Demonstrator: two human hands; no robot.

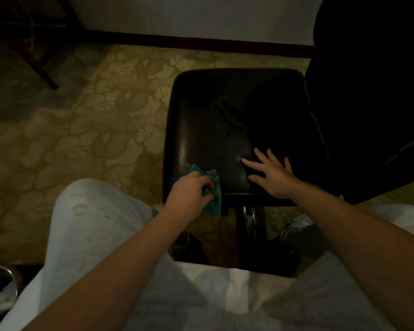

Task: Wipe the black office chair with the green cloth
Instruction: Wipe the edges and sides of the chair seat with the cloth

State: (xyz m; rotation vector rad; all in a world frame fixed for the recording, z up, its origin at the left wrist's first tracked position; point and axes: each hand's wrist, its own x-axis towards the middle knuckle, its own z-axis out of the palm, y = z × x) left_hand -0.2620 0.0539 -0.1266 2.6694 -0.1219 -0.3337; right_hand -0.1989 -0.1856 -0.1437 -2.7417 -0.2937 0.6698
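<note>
black office chair (215, 120): seat facing up, backrest at right, on patterned carpet (86, 130). green cloth (213, 197): bunched at the seat's near left corner, gripped by the left hand (189, 193). right hand (270, 174): fingers spread flat, pressing the seat's near edge.

A dimly lit, carpeted indoor room, seemingly a home or a hotel room; which one cannot be told. A beige floral carpet (93, 130) runs to a dark wooden skirting board (201, 43) beneath a pale wall (189, 15). Dark wooden furniture legs (41, 68) stand near the black office chair (213, 120).
</note>
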